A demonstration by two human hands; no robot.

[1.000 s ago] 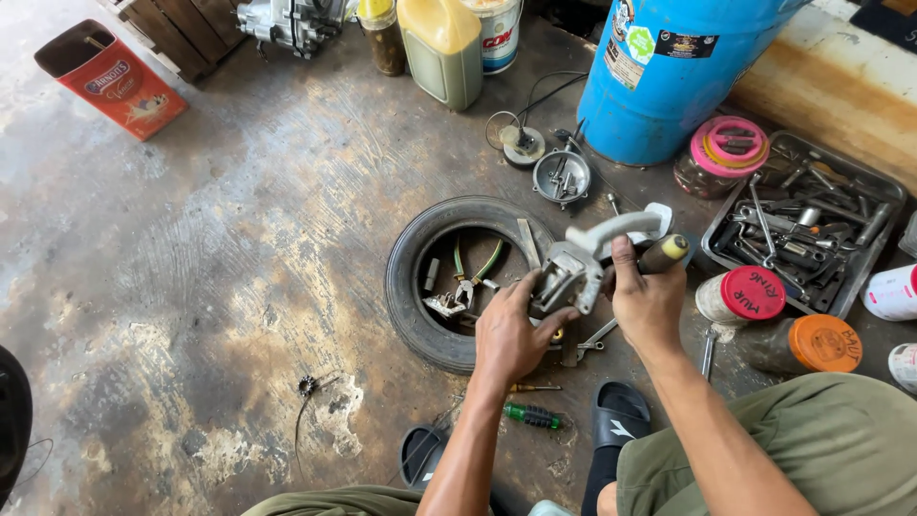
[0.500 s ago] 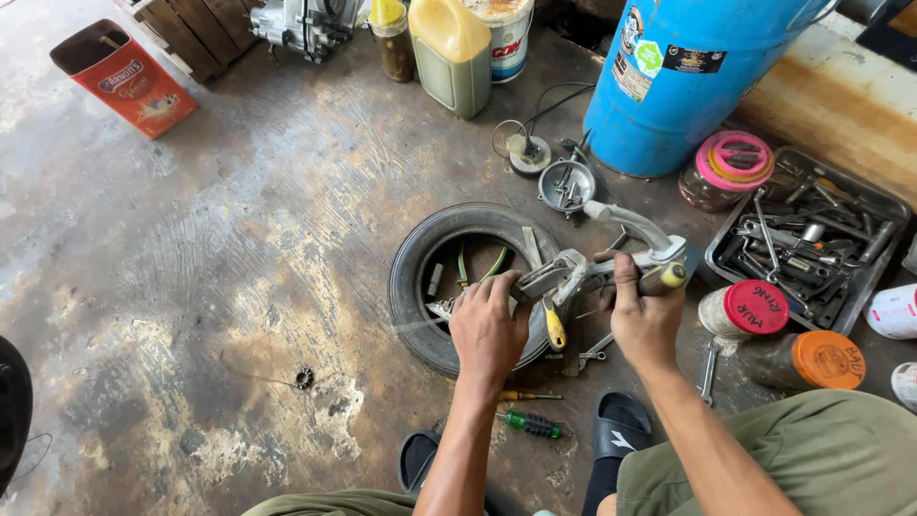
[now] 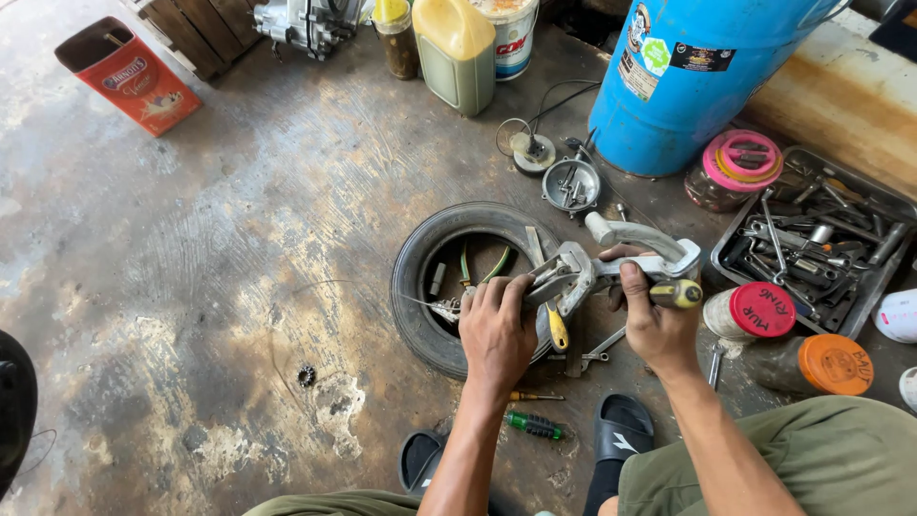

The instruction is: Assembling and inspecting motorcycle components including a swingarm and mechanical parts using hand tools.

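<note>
Item: metal lever assembly (image 3: 611, 263), silver-grey with a curved handle, held over the right rim of a small tyre (image 3: 420, 287) lying flat on the concrete floor (image 3: 239, 239).

Left hand (image 3: 497, 330): we grip the left end of the assembly, fingers (image 3: 492, 291) curled together over it, knuckles above the tyre's opening.

Right hand (image 3: 654, 320): we clamp the right end; thumb on top, fingers wrapped under the handle, pressing a yellow-tipped tool handle (image 3: 676, 292) against it.

Below the assembly: a yellow-handled screwdriver (image 3: 556, 330) hangs or lies just under it; we cannot tell which. A spanner (image 3: 602, 346) lies on the floor near the tyre's right edge.

Inside the tyre: pliers and small loose tools.

Right of the hands: two jars with a red lid (image 3: 762, 309) and an orange lid (image 3: 836, 363), close by; a black tray of tools (image 3: 812, 239) beyond them.

Behind: a blue drum (image 3: 688, 86), just past the assembly.

Near side: a green-handled screwdriver (image 3: 533, 425), black sandals (image 3: 621, 430).

Open room: broad bare floor to the left of the tyre, up to a red tin (image 3: 129, 76) at the far left corner.
</note>
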